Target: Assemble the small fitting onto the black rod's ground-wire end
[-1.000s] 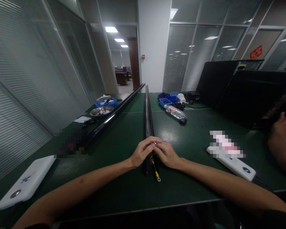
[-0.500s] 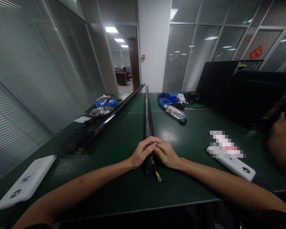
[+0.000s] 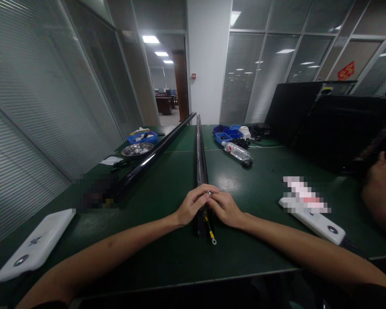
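A long black rail lies down the middle of the green table, its near end between my hands. My left hand is curled against the rail's left side, fingers bent over its top. My right hand presses in from the right, fingertips pinched on a small silver part on top of the rail. A yellow-green wire with a ring terminal trails from the rail's near end onto the table.
A second black rail runs diagonally on the left. White flat devices lie at near left and right. Blue bins, a water bottle and a steel bowl sit farther back. Another person's hand rests at far right by black cases.
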`<state>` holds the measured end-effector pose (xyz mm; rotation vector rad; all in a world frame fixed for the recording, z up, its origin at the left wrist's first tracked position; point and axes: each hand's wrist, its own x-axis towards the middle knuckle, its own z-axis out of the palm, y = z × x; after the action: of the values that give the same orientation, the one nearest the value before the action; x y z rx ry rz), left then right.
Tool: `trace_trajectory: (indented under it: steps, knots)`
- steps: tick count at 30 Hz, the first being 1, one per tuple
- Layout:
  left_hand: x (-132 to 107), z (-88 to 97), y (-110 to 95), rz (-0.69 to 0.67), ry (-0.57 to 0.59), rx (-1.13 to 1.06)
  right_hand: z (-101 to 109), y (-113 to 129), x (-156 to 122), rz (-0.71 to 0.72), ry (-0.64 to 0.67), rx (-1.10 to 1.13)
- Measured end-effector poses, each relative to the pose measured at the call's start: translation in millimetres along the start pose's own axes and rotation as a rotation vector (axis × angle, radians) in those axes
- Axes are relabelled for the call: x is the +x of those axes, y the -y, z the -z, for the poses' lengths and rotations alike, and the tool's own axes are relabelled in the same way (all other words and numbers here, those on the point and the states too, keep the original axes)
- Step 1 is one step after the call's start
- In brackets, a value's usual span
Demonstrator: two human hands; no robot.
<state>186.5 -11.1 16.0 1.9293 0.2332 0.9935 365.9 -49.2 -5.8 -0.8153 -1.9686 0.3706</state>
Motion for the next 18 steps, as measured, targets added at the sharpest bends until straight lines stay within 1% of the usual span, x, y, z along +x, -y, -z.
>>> trace_trajectory:
  steps: [9,18]
  knots:
    - [-0.7,0.9,1.0,0.015,0.01,-0.002,-0.4,-3.4,0.1,0.009,0.009,0.024]
    - [-0.8,0.0,1.1,0.006,0.008,0.0,-1.0,-1.9,-0.8,0.015,-0.007,-0.018]
